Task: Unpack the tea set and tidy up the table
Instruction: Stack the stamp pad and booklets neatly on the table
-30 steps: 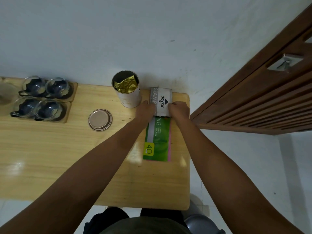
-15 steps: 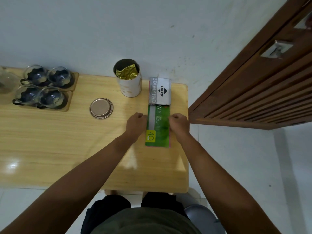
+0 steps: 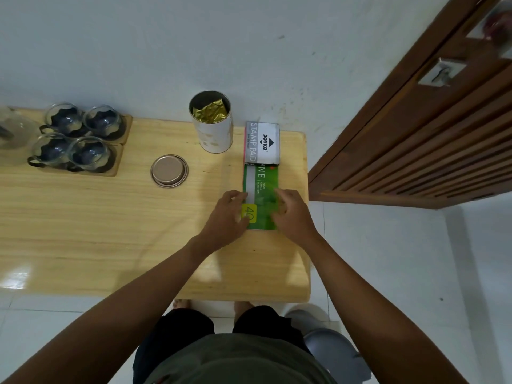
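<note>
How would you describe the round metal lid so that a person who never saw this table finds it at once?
Start at the long light wooden table against the white wall. Near its middle stands a tall open white cylindrical tin with gold foil inside; the round, flat, copper-coloured metal lid lies just front-left of it, apart. It is the only flat disc, unlike the clear glass cups further left.

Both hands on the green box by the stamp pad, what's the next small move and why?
Probably close both hands on the green box and lift it. The left hand and right hand flank its near end with curled fingers, so a grip looks half made. The box lies flat, butted against the stamp pad box near the table edge.
</note>
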